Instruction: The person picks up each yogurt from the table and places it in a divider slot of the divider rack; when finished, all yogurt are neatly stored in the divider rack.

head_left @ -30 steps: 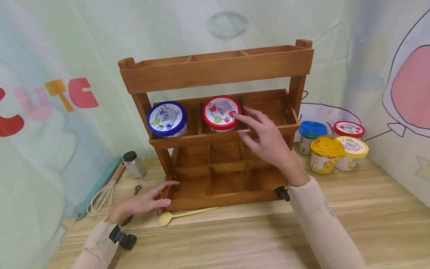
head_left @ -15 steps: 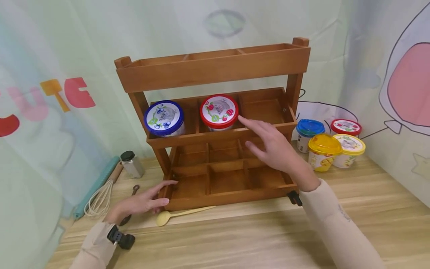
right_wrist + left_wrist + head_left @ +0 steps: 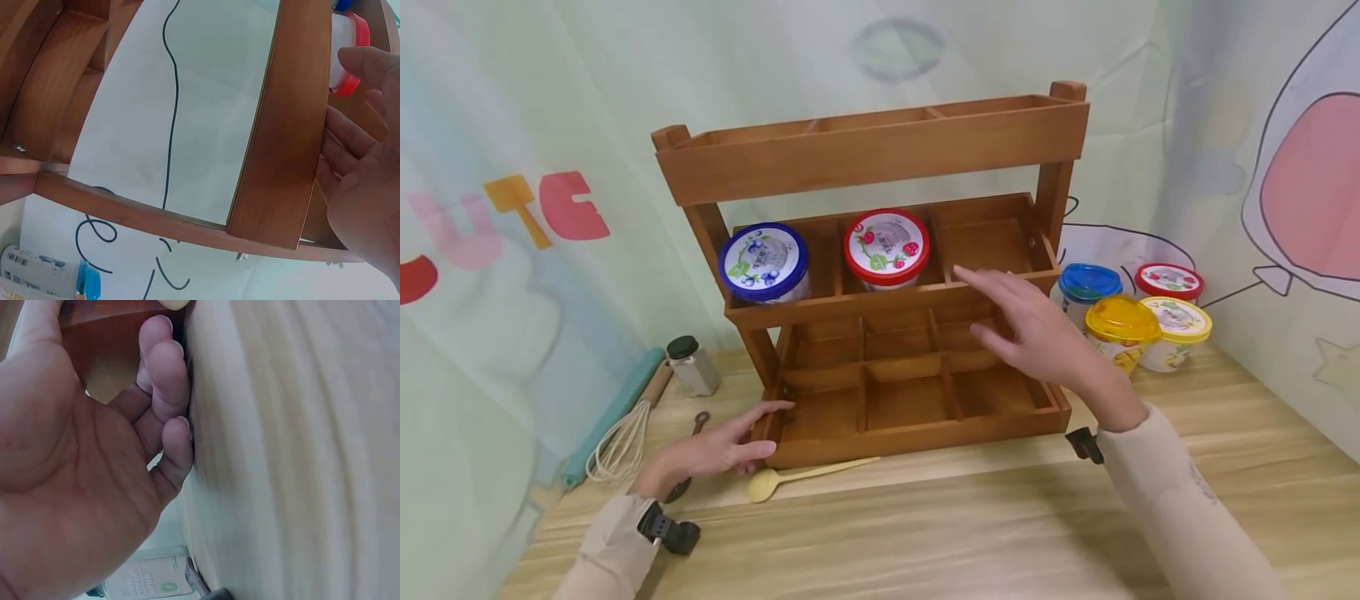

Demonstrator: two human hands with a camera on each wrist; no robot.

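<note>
Your right hand (image 3: 1037,329) is nearer the red-lidded tub (image 3: 887,247), which sits halfway along the middle shelf (image 3: 812,310) of the rack (image 3: 872,158), left of your straight, empty fingers. That hand slants up, its back showing. Your left hand (image 3: 722,450) rests loose and empty at the rack's bottom left corner.

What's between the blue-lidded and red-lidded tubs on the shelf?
In the head view, a thin wooden divider stands between the blue-lidded tub and the red-lidded tub.
</note>
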